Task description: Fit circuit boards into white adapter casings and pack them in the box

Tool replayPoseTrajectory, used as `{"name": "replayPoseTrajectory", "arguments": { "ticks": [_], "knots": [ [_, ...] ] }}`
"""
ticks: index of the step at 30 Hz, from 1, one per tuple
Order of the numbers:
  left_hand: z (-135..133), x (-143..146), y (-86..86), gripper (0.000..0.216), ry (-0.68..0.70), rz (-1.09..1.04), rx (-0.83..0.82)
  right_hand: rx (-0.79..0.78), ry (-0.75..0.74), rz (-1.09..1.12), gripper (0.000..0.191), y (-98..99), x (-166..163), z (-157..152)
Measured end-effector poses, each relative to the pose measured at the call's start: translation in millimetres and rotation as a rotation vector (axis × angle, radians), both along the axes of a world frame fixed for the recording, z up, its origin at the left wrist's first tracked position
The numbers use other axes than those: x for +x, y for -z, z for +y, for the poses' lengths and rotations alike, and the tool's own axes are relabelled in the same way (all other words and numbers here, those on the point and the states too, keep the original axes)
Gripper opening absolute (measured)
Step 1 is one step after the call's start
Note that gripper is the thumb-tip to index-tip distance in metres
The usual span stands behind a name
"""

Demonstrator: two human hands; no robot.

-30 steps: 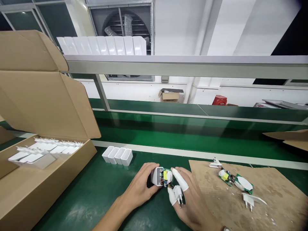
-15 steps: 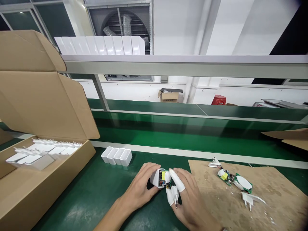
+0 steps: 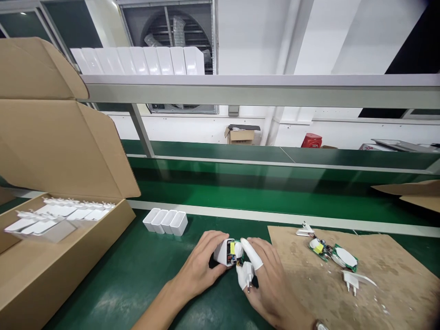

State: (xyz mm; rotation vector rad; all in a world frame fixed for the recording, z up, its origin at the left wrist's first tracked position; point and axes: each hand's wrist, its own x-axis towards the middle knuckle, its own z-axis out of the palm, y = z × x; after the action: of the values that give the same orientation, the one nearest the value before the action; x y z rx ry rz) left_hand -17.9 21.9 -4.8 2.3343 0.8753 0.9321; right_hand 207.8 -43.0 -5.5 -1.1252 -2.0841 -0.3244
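Observation:
My left hand (image 3: 201,268) is wrapped round a white charger shell (image 3: 222,251) lying on the green bench. A small circuit board (image 3: 234,251) with a yellow part sits partly inside the shell's open end. My right hand (image 3: 270,286), with white finger cots on two fingers, pinches that board and also holds a white two-pin plug piece (image 3: 248,273) against the fingers. Both hands meet at the middle of the near edge.
Several empty white shells (image 3: 165,222) stand in a row left of my hands. An open cardboard box (image 3: 65,238) with white parts fills the left. A brown cardboard sheet (image 3: 378,279) on the right carries a loose circuit board (image 3: 332,254) and plug piece (image 3: 350,280). The conveyor belt (image 3: 275,192) runs behind.
The hands and the charger have stayed almost in place. The board has gone slightly deeper into the shell and the plug piece has tilted a little downward.

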Motion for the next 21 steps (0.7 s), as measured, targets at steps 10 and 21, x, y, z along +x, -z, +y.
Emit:
{"name": "replayPoseTrajectory", "arguments": {
  "ticks": [10, 21],
  "knots": [
    [0.1, -0.7, 2.2, 0.062, -0.016, 0.013, -0.028, -0.066, -0.029, 0.045, 0.075, 6.3, 2.1, 0.5],
    [0.0, -0.9, 6.1, 0.059, -0.03, 0.009, -0.072, -0.087, -0.072, 0.0, 0.076, 2.3, 5.8, -0.8]
  ]
}}
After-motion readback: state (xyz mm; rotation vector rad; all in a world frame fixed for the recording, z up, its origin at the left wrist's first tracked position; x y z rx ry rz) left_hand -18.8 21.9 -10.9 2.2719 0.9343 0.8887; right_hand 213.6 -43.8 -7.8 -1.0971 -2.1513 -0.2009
